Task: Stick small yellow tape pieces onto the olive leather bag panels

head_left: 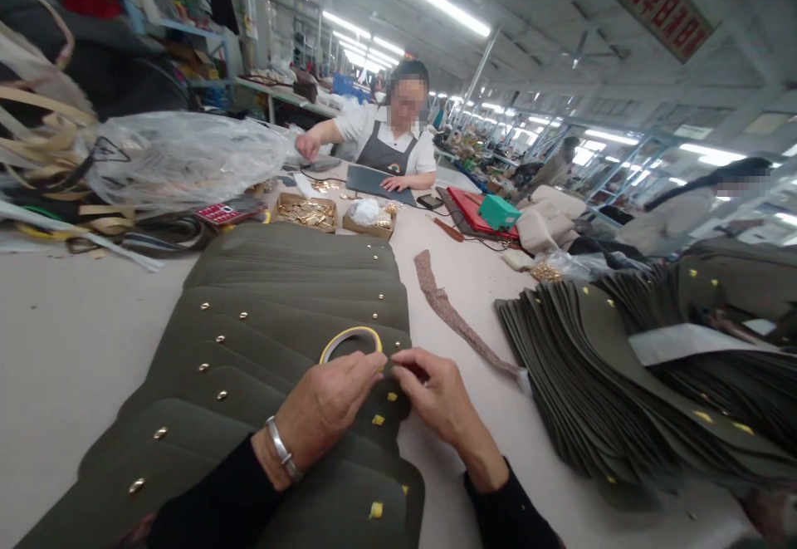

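Overhead, red-lettered "日" sign (647,2); below, tape (349,332)

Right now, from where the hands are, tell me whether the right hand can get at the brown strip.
Probably yes: the right hand is just to the near side of the brown strip, and nothing visible stands between them. Whether that hand already holds something is unclear.

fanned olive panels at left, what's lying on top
The olive panels carry gold-coloured metal fittings and yellow tape pieces; the left hand holds a yellow tape roll over them. Overlaps and that hand hide parts of their surfaces.
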Tool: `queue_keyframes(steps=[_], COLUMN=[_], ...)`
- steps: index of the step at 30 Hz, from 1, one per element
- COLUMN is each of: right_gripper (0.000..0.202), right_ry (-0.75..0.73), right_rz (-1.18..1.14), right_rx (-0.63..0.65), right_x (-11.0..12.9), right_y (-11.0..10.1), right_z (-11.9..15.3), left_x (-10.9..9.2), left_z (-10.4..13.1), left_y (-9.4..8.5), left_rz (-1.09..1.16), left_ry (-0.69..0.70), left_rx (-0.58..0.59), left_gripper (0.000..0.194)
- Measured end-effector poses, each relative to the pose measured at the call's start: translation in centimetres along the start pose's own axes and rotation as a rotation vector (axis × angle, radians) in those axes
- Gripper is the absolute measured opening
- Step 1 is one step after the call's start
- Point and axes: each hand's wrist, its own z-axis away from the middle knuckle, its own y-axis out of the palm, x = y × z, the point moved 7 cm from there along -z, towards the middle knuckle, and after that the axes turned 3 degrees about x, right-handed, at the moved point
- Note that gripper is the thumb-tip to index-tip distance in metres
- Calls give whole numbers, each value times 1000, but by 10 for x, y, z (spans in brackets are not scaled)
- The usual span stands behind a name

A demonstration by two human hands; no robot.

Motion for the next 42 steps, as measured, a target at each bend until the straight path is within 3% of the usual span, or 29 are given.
queue_keyframes(steps=[2, 6, 13, 18, 22, 27, 30, 35, 42], right_gripper=[20, 18, 13, 17, 15, 14, 25, 30, 18], right_ry=[-144, -366, -447, -387, -248, 242, 383, 354, 160], right_rz=[-37, 46, 222, 319, 174, -350, -491, -410, 86], right_rx=[-88, -95, -146, -195, -242, -271, -258, -139, -134], right_x=[15, 36, 34, 31, 29, -22, -55, -70, -43], right_y=[-5, 0, 7, 11, 11, 11, 8, 6, 6], right_z=[1, 3, 6, 9, 8, -4, -12, -21, -33], left_x=[-1, 1, -6, -3, -3, -15, -14, 1, 3], left_z=[0, 2, 3, 1, -1, -6, -7, -5, -5], left_y=[-1, 0, -1, 0, -3, -4, 10, 34, 37], left_rz=[5, -28, -25, -59, -140, -138, -181, -269, -255], left_ry=[10, -44, -7, -60, -99, -54, -90, -202, -232], left_rx=[-18, -34, -43, 100, 112, 5, 122, 412, 465], left_gripper=[37, 42, 30, 18, 23, 22, 15, 10, 10])
